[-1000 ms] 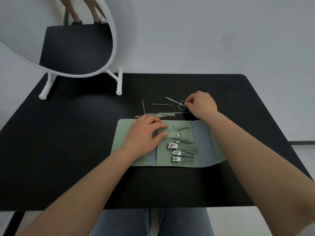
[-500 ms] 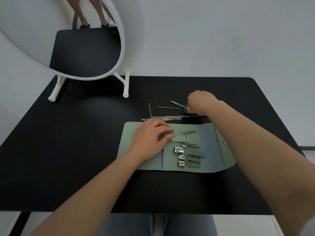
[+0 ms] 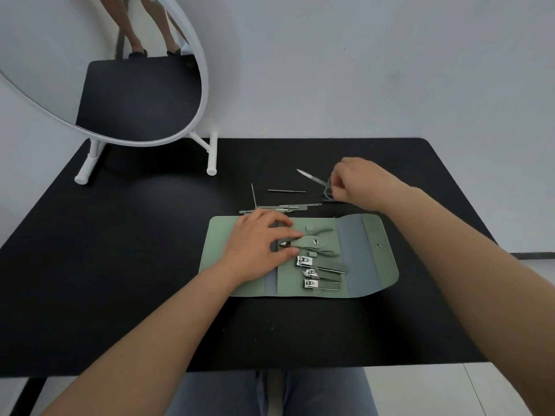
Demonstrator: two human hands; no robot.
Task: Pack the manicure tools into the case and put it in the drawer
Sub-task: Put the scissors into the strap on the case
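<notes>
A sage-green case (image 3: 368, 265) lies unfolded on the black table (image 3: 120, 265). Three nail clippers (image 3: 312, 273) sit in its loops, with green-handled nippers (image 3: 315, 243) above them. My left hand (image 3: 261, 244) rests flat on the case's left half, fingers spread. My right hand (image 3: 360, 183) is closed on the handles of small scissors (image 3: 315, 178), whose blades point left and are lifted off the table. Several thin metal tools (image 3: 279, 207) and a slim rod (image 3: 286, 191) lie loose just beyond the case.
A round white-framed mirror (image 3: 198, 115) on a stand occupies the table's back left corner. My legs in jeans (image 3: 270, 394) show under the front edge. No drawer is in view.
My right hand has closed on the scissor handles and raised the scissors slightly off the table. My left hand has stayed pressed on the case.
</notes>
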